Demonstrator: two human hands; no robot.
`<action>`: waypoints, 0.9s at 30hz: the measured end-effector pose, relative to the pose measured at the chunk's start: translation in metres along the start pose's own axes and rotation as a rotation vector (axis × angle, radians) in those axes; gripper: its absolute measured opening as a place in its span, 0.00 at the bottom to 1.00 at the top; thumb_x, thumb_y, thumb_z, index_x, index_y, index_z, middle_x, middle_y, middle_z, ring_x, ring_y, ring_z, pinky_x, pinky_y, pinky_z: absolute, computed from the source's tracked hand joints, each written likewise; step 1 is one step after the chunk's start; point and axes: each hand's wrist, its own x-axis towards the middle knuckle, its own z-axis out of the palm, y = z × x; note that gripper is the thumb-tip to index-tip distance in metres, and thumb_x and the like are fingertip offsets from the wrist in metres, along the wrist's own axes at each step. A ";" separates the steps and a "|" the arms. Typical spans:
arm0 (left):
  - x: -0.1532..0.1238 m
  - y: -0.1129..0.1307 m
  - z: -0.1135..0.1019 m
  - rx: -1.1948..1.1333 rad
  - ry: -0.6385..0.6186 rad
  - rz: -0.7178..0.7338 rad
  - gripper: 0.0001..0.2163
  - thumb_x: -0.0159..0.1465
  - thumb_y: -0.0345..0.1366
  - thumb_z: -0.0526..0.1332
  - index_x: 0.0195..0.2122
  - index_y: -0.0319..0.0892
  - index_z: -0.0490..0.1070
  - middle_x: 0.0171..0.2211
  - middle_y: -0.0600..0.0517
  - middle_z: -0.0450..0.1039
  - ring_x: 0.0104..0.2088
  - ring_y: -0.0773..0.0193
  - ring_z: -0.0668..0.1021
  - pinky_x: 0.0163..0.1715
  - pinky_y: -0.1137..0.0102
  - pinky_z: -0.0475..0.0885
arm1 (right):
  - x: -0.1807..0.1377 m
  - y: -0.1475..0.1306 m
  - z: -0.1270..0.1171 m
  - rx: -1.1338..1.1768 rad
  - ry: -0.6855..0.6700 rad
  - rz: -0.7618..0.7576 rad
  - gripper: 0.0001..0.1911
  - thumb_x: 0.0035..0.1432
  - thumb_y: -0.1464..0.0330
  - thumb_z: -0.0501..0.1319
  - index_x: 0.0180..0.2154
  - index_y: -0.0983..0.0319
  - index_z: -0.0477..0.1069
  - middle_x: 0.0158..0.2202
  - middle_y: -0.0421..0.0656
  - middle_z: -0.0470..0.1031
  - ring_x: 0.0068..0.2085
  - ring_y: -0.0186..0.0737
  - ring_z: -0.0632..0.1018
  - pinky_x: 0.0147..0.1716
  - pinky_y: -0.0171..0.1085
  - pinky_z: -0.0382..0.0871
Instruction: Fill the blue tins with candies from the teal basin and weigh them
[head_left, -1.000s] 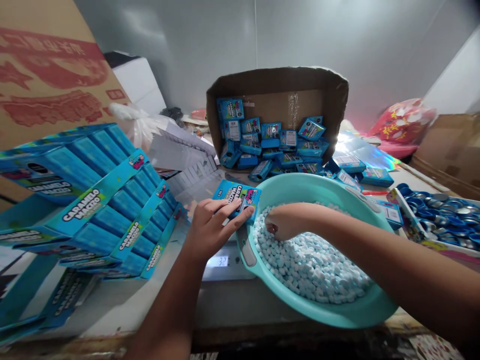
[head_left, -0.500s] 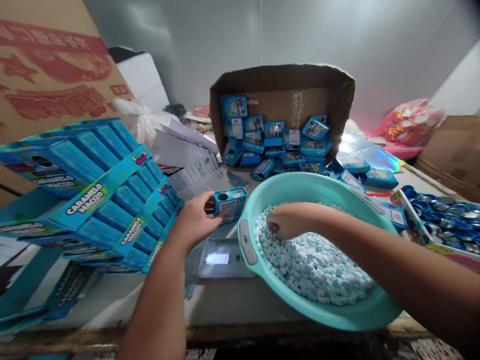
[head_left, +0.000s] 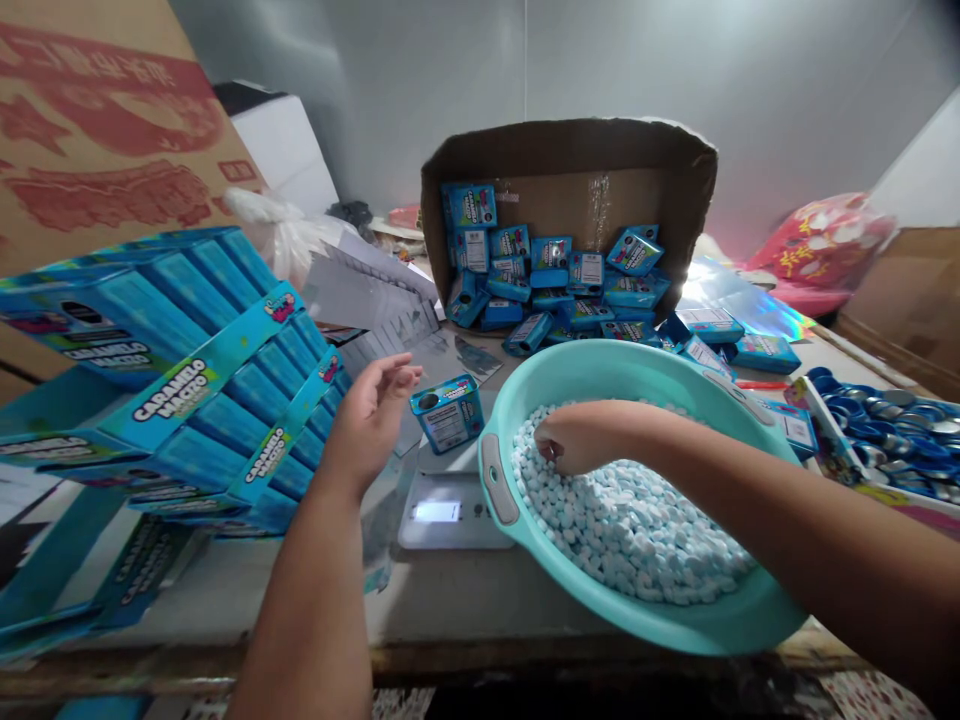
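A small blue candy box stands upright on a white digital scale, its round top hole showing. My left hand hovers just left of the box, fingers apart and holding nothing. My right hand rests closed in a teal basin heaped with small white and pale blue candies; whatever the fingers hold is hidden. The basin sits right of the scale, overlapping its edge.
Stacked blue display cartons marked "Caramelo Macizo" fill the left. A tipped cardboard box at the back spills several small blue boxes. A tray of blue caps lies at the right, and a large printed carton stands far left.
My left hand turned the small box upright, set it on the scale and let go, drawing back a little to the left. My right hand stayed in the candies.
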 end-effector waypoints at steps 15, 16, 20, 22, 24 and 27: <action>0.001 0.002 0.003 0.052 0.086 0.037 0.25 0.66 0.58 0.52 0.43 0.40 0.75 0.43 0.44 0.78 0.47 0.53 0.79 0.49 0.60 0.72 | 0.001 0.000 0.002 0.018 -0.002 -0.003 0.17 0.48 0.71 0.60 0.42 0.58 0.78 0.39 0.44 0.80 0.34 0.43 0.75 0.26 0.35 0.61; 0.001 0.003 0.003 0.050 0.074 0.036 0.25 0.66 0.58 0.52 0.42 0.40 0.75 0.43 0.44 0.78 0.47 0.53 0.79 0.49 0.60 0.72 | 0.001 0.001 0.002 0.020 -0.003 -0.001 0.18 0.48 0.71 0.60 0.42 0.58 0.78 0.39 0.43 0.80 0.34 0.42 0.75 0.26 0.36 0.60; 0.000 0.004 0.003 0.033 0.048 0.037 0.24 0.67 0.57 0.52 0.43 0.41 0.75 0.44 0.44 0.78 0.47 0.53 0.79 0.50 0.60 0.72 | 0.001 0.002 0.002 0.023 0.001 0.006 0.18 0.47 0.71 0.60 0.42 0.58 0.78 0.38 0.43 0.80 0.33 0.41 0.75 0.26 0.35 0.60; 0.000 0.004 0.004 0.032 0.047 0.035 0.24 0.66 0.57 0.53 0.44 0.40 0.75 0.44 0.44 0.78 0.47 0.53 0.79 0.50 0.60 0.71 | 0.000 0.003 0.002 0.021 0.008 0.013 0.18 0.46 0.71 0.61 0.41 0.58 0.78 0.38 0.43 0.80 0.32 0.41 0.75 0.26 0.35 0.60; 0.001 0.004 0.005 0.033 0.050 0.030 0.25 0.66 0.57 0.53 0.44 0.40 0.75 0.44 0.43 0.78 0.48 0.53 0.79 0.51 0.59 0.71 | -0.001 0.002 0.001 0.017 0.015 0.025 0.17 0.45 0.71 0.61 0.39 0.59 0.78 0.37 0.43 0.80 0.32 0.41 0.74 0.26 0.35 0.60; 0.002 0.003 0.003 0.004 0.050 0.010 0.25 0.66 0.57 0.53 0.45 0.39 0.74 0.46 0.42 0.77 0.49 0.52 0.78 0.53 0.58 0.70 | -0.003 0.000 0.000 0.012 0.024 0.038 0.15 0.45 0.72 0.61 0.38 0.60 0.77 0.37 0.43 0.80 0.31 0.41 0.74 0.25 0.35 0.60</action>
